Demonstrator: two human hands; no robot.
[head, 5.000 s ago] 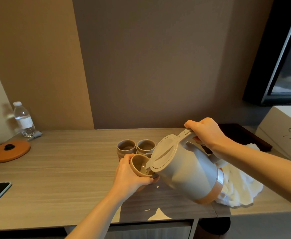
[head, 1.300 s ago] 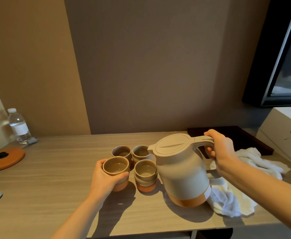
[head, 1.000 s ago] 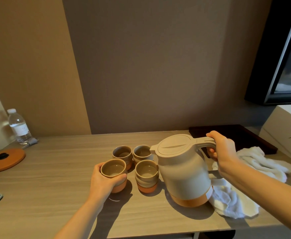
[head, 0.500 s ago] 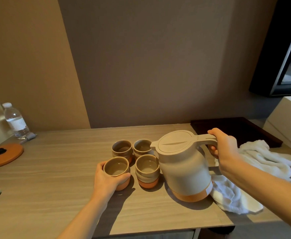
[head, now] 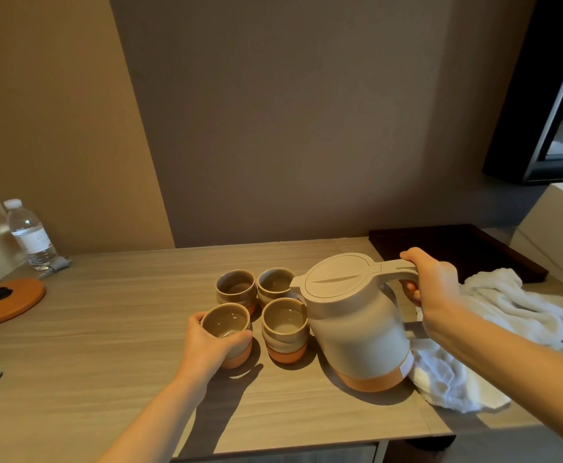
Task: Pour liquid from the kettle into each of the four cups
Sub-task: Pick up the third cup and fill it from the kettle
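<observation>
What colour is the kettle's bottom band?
Orange, under a beige body; the kettle shows clearly in the head view.

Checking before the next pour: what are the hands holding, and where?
Left hand grips the near-left cup round its side; right hand grips the kettle by its handle.

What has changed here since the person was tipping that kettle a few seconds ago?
The kettle has gone from tilted over a lifted cup to upright on the table, beside the towel. The front left cup has been set down with the other three. The right hand still grips the handle and the left hand still holds that cup.
</observation>
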